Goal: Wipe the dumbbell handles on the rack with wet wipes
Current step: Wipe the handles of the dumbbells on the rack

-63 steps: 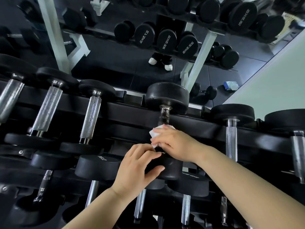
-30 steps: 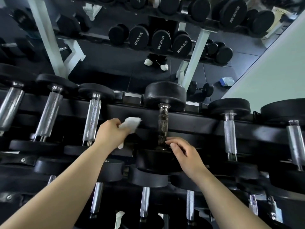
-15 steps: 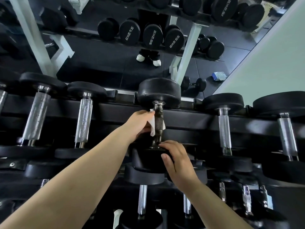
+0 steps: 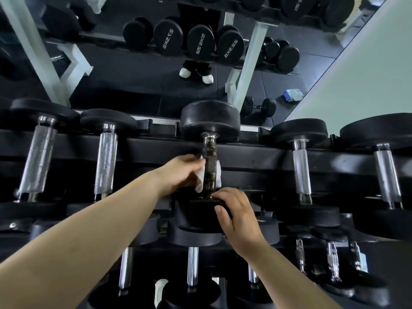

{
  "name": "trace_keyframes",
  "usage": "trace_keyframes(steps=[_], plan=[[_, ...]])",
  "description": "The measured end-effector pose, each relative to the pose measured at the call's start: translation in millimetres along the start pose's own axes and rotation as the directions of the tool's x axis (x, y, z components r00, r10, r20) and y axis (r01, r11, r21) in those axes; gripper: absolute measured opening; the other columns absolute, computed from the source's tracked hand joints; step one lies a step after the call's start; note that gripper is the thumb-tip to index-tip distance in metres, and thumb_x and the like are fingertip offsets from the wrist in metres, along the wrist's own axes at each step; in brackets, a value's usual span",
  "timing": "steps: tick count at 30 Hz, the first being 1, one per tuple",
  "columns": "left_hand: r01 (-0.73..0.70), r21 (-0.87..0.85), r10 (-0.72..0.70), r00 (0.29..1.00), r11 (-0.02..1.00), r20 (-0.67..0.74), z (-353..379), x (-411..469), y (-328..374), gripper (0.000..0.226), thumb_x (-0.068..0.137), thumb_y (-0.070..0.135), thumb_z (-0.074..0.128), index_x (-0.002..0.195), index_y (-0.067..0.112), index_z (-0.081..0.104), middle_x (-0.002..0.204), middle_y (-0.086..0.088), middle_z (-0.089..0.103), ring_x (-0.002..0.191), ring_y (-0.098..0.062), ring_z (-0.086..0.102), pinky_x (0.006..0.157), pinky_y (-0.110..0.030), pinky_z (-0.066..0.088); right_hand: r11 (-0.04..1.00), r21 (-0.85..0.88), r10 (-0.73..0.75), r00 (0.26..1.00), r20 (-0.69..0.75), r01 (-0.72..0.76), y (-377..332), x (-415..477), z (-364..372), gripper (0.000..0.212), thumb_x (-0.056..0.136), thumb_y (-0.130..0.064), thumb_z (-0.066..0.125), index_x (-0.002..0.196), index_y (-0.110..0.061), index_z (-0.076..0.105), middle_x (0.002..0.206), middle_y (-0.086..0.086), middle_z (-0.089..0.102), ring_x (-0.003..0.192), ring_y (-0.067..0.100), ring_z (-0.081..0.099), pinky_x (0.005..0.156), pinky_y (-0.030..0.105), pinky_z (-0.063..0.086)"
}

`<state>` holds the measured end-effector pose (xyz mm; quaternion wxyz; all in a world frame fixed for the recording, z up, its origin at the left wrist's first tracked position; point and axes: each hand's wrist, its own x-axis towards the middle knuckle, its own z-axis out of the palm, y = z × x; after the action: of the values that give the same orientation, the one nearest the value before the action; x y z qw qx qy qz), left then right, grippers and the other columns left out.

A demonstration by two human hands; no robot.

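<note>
wet wipe (image 4: 200,177): white
centre dumbbell (image 4: 209,118): black heads, dark handle with cross-hatched knurling
neighbouring handles (image 4: 105,162): bright silver, finely knurled
rack (image 4: 256,157): black
mirrored dumbbell heads (image 4: 200,44): black with white lettering
rack uprights (image 4: 249,61): white
wall (image 4: 367,74): pale green
pack on floor (image 4: 293,95): blue
shoes (image 4: 185,72): white
floor (image 4: 133,85): dark grey, square tile seams

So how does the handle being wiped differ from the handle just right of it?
The wiped handle is dark; the neighbouring handle is bright silver. The wiped handle has a wipe wrapped behind it, held by the left hand; the neighbouring handle is bare. Both are knurled.
</note>
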<state>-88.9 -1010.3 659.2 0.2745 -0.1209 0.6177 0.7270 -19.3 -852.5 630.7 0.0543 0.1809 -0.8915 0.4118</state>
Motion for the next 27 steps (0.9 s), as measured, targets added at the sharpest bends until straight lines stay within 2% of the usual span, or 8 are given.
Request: trace_keyframes(steps=[2, 6, 9, 11, 15, 20, 23, 27], plan=[[0.039, 0.051, -0.040, 0.999, 0.998, 0.023, -2, -3, -5, 0.025, 0.097, 0.014, 0.041, 0.074, 0.007, 0.050, 0.054, -0.010, 0.053, 0.039, -0.013, 0.052, 0.043, -0.015, 0.042, 1.000, -0.007, 0.004, 1.000, 0.020, -0.004, 1, 0, 0, 0.060, 0.092, -0.053, 0.027, 0.098, -0.006, 0.064, 0.100, -0.007, 0.053, 0.097, -0.006, 0.036, 0.095, 0.005, 0.024], [-0.096, -0.232, 0.083, 0.994, 0.968, -0.067, 5, 18, 10, 0.038, 0.099, 0.011, 0.031, 0.065, 0.002, 0.044, 0.041, -0.003, 0.054, 0.042, -0.012, 0.055, 0.046, -0.013, 0.045, 1.000, -0.015, 0.020, 0.999, 0.036, -0.019, 0, 0, -2, 0.039, 0.087, -0.034, 0.040, 0.098, -0.005, 0.064, 0.100, 0.004, 0.060, 0.096, -0.006, 0.036, 0.095, 0.003, 0.023], [-0.138, -0.252, 0.107, 0.985, 0.958, -0.136, 8, 36, 12, 0.031, 0.100, 0.015, 0.028, 0.084, -0.003, 0.047, 0.058, -0.010, 0.054, 0.059, -0.016, 0.058, 0.061, -0.020, 0.047, 0.999, 0.000, 0.035, 0.998, 0.054, -0.035, -2, 1, -2, 0.040, 0.086, -0.033, 0.039, 0.099, -0.004, 0.064, 0.100, 0.003, 0.058, 0.096, -0.006, 0.036, 0.093, 0.003, 0.024], [-0.118, -0.281, 0.083, 0.988, 0.952, -0.132, 4, 33, 1, 0.030, 0.100, 0.016, 0.030, 0.081, 0.001, 0.047, 0.061, -0.007, 0.055, 0.056, -0.013, 0.058, 0.059, -0.019, 0.046, 1.000, 0.004, 0.031, 0.998, 0.059, -0.031, -2, 0, -3, 0.041, 0.086, -0.034, 0.039, 0.099, -0.004, 0.064, 0.101, 0.004, 0.059, 0.096, -0.006, 0.035, 0.091, 0.008, 0.030], [-0.021, -0.023, 0.022, 0.999, 1.000, 0.044, -5, 12, -25, 0.028, 0.099, 0.016, 0.035, 0.077, 0.008, 0.049, 0.062, -0.002, 0.053, 0.051, -0.009, 0.052, 0.053, -0.018, 0.043, 1.000, 0.006, 0.028, 0.996, 0.084, -0.029, -3, 1, -4, 0.048, 0.087, -0.043, 0.037, 0.098, -0.004, 0.064, 0.101, 0.006, 0.060, 0.095, -0.002, 0.037, 0.087, 0.016, 0.031], [-0.117, -0.184, 0.084, 0.980, 0.976, -0.180, 1, 26, 0, 0.022, 0.099, 0.013, 0.032, 0.098, -0.002, 0.048, 0.084, -0.018, 0.052, 0.068, -0.020, 0.052, 0.064, -0.026, 0.042, 1.000, 0.010, 0.026, 0.997, 0.072, -0.027, -5, 2, -6, 0.043, 0.085, -0.036, 0.038, 0.098, -0.005, 0.065, 0.100, -0.002, 0.056, 0.096, -0.006, 0.034, 0.086, 0.011, 0.030], [-0.146, -0.141, 0.104, 0.956, 0.979, -0.273, 11, 33, 10, 0.035, 0.100, 0.013, 0.030, 0.072, 0.000, 0.047, 0.063, -0.009, 0.052, 0.059, -0.018, 0.051, 0.059, -0.023, 0.042, 0.999, 0.027, 0.032, 0.996, 0.081, -0.035, -3, 2, -6, 0.043, 0.085, -0.038, 0.038, 0.099, -0.007, 0.064, 0.100, -0.008, 0.051, 0.097, -0.006, 0.035, 0.091, 0.005, 0.028], [-0.041, -0.057, 0.030, 0.984, 0.998, -0.174, 13, 14, -7, 0.030, 0.097, 0.014, 0.037, 0.072, 0.007, 0.051, 0.050, -0.005, 0.053, 0.046, -0.012, 0.049, 0.045, -0.017, 0.037, 1.000, -0.001, -0.013, 0.998, 0.069, 0.013, 0, 3, -6, 0.056, 0.092, -0.054, 0.027, 0.098, -0.011, 0.063, 0.098, 0.003, 0.061, 0.094, 0.000, 0.039, 0.087, 0.012, 0.033]])
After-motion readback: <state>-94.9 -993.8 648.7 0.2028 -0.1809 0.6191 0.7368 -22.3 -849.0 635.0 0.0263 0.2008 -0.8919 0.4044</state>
